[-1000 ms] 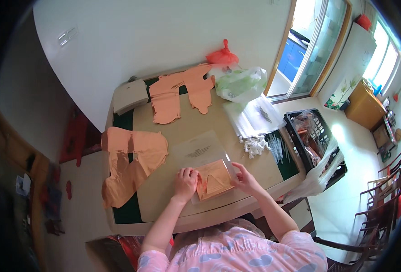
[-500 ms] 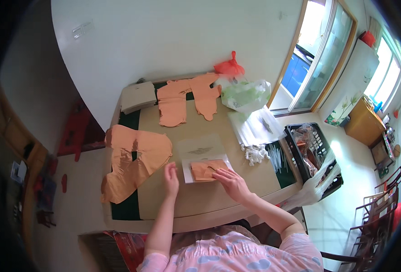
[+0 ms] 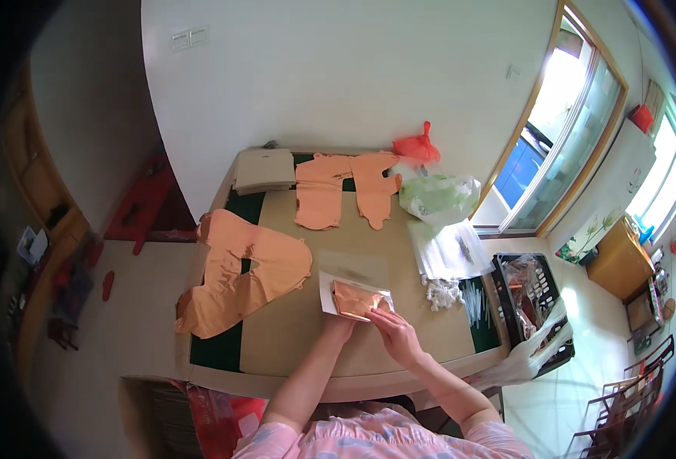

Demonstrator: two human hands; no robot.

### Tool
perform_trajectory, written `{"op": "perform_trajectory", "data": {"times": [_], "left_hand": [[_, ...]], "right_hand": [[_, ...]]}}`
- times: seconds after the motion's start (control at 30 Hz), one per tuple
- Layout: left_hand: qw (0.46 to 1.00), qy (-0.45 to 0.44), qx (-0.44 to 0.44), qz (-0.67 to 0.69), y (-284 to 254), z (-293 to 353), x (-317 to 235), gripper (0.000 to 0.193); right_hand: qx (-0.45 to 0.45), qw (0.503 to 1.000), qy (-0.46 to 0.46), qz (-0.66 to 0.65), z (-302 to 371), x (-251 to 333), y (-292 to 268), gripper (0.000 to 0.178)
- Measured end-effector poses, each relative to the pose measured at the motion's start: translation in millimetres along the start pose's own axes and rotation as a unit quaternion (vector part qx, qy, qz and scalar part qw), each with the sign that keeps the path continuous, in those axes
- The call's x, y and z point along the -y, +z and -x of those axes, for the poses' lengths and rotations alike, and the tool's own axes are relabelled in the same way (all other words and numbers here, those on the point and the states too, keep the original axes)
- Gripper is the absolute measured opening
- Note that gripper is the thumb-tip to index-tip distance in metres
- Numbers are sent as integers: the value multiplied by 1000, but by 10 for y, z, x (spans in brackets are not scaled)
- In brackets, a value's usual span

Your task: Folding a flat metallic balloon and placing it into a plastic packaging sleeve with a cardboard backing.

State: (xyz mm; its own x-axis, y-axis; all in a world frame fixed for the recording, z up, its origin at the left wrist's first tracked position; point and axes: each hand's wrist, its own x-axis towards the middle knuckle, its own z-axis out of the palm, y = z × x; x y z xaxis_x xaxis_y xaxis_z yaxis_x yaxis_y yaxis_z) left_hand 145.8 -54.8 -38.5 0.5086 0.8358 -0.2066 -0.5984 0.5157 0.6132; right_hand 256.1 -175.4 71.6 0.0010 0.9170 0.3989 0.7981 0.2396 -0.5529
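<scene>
A folded rose-gold foil balloon (image 3: 353, 298) lies on a white card (image 3: 327, 294), with a clear plastic flap (image 3: 353, 265) spread beyond it. The card looks tilted a little off the table. My left hand (image 3: 339, 329) grips its near edge from below, and its fingers are hidden under the card. At the right corner, my right hand (image 3: 396, 334) has its fingers closed over the folded foil and the card's edge. A large flat rose-gold foil balloon (image 3: 265, 256) is spread out to the left. Further back lie more flat foil balloons (image 3: 319, 200).
Grey-brown cards (image 3: 264, 170) are stacked at the far left. To the right are clear plastic sleeves (image 3: 449, 249), white string (image 3: 443, 294), thin clear sticks (image 3: 474, 302), a green-white plastic bag (image 3: 439, 196) and a red bag (image 3: 417, 145). A black crate (image 3: 498, 287) stands beside the table.
My left hand has moved right, from beside the card to beneath its near edge. The card and folded foil balloon have been tilted up and turned slightly. The whole view has shifted.
</scene>
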Motion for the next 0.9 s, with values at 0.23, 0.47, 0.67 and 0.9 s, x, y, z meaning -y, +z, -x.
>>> {"op": "perform_trajectory", "data": {"times": [0.23,0.47,0.67,0.9], "left_hand": [[999,-7,-19,-31,-17,113,69,45],[998,-25,-47,-21,77,291,80,31],[995,-33,-87,-37,107,432,168,35],[998,-45,-37,-1,188,569,215,22]], "right_hand": [[7,998,-29,52,36,-123,100,36],[-4,998,-25,59,134,-244,284,44],[-34,991,-56,119,140,-238,331,42],[-58,989,-57,121,63,-353,322,15]]}}
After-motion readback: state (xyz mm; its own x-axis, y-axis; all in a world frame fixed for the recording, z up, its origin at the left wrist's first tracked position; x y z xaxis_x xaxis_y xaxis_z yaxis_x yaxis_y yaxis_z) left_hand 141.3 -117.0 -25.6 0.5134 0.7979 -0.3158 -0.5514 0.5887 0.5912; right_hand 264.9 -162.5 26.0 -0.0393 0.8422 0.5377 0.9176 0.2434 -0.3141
